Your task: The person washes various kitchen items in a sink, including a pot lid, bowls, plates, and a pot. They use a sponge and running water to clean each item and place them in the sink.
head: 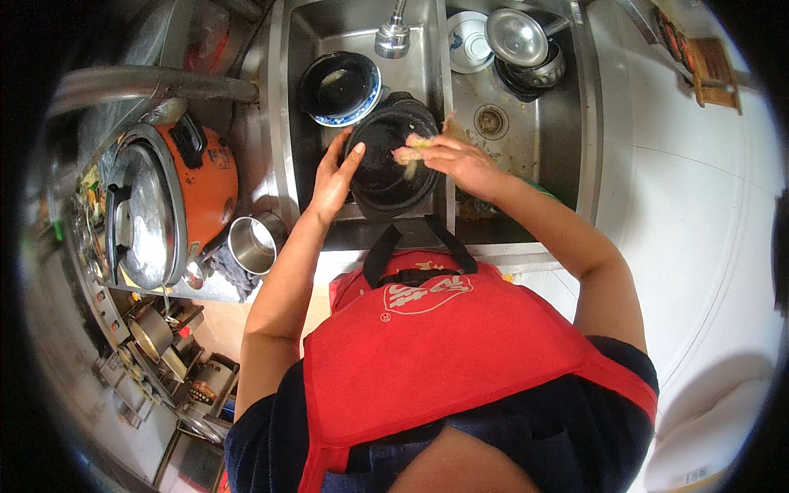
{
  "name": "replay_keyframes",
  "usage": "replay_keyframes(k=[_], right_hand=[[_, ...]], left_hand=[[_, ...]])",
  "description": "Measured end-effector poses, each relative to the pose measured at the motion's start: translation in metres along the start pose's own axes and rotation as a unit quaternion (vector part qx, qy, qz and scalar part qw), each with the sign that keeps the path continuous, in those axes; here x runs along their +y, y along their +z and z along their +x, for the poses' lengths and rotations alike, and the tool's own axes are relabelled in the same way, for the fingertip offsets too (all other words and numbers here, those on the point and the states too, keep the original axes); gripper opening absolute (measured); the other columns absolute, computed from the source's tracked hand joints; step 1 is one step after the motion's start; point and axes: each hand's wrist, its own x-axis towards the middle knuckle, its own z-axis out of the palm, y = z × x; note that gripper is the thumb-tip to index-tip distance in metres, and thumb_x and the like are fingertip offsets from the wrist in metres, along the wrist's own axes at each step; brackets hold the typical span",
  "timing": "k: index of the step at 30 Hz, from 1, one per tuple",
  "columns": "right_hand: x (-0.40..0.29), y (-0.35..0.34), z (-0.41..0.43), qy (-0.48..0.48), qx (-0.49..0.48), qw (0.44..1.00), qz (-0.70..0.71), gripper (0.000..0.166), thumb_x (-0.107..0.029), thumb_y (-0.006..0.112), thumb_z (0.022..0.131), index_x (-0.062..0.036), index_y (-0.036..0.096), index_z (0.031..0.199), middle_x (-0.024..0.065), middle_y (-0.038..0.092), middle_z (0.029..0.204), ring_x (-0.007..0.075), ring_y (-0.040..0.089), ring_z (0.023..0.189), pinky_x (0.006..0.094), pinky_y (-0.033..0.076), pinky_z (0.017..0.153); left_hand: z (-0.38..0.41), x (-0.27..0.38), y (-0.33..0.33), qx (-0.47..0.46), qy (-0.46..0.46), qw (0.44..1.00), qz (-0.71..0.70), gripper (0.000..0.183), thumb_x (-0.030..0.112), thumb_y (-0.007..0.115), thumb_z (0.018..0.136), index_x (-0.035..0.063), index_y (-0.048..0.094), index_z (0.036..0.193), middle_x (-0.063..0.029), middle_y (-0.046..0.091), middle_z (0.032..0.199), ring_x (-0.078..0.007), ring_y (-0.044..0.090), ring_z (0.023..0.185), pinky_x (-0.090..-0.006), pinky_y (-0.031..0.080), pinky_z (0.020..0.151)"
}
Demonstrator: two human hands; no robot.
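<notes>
A dark round pot [391, 175] is in the left basin of a steel double sink [451, 123], close to its front edge. My left hand [336, 175] grips the pot's left rim, thumb on top. Over the pot's right side, my right hand [462, 161] holds a pink and yellow scrubbing cloth [412, 150] between its fingers. Behind the pot, at the left, a black bowl [339, 83] rests on a blue-and-white dish [355, 114]. A metal faucet head [392, 40] hangs above the basin's back.
The right basin holds a white plate [470, 43], a metal bowl [516, 37], dark bowls [542, 71] and a drain [491, 121]. Left of the sink stand a large orange cooker [206, 185] and a small steel pot [251, 245] beside a dark cloth [235, 274].
</notes>
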Motion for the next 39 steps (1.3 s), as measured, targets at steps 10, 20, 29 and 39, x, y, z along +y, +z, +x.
replay_keyframes(k=[10,20,29,39], right_hand=[[-0.052,-0.004,0.067,0.17,0.196,0.914,0.311,0.028,0.002,0.05,0.085,-0.0016,0.058,0.111,0.013,0.064,0.103,0.0263,0.062,0.099,0.0341,0.049,0.083],[-0.093,0.058,0.061,0.208,0.208,0.833,0.468,0.027,-0.005,0.059,0.084,-0.0005,0.06,0.111,0.0159,0.059,0.119,0.0223,0.061,0.104,0.0323,0.048,0.087],[-0.054,0.031,0.008,0.031,0.071,0.979,0.187,0.021,-0.001,0.059,0.075,-0.01,0.065,0.092,0.0073,0.062,0.112,0.0279,0.059,0.102,0.0373,0.046,0.094],[-0.077,0.057,0.068,0.161,0.222,0.862,0.425,0.013,0.002,0.062,0.081,0.0023,0.066,0.093,0.01,0.062,0.101,0.0178,0.062,0.09,0.0286,0.05,0.075]], left_hand=[[0.008,-0.03,0.002,0.007,0.022,1.0,-0.015,0.058,0.033,0.057,0.092,-0.0005,0.04,0.137,-0.0164,0.047,0.135,-0.021,0.043,0.126,-0.0298,0.031,0.105],[0.002,-0.011,0.023,0.035,-0.052,0.982,-0.176,0.064,0.043,0.048,0.095,0.0013,0.032,0.141,-0.0165,0.049,0.129,-0.0206,0.049,0.116,-0.031,0.036,0.1],[0.006,-0.004,0.011,0.028,0.049,0.997,-0.06,0.055,0.034,0.051,0.095,0.0016,0.04,0.138,-0.0143,0.043,0.137,-0.0213,0.037,0.128,-0.0321,0.025,0.108],[-0.003,-0.017,0.027,0.058,-0.059,0.981,-0.176,0.057,0.041,0.047,0.096,0.0031,0.038,0.138,-0.0096,0.048,0.13,-0.0186,0.044,0.12,-0.0306,0.033,0.102]])
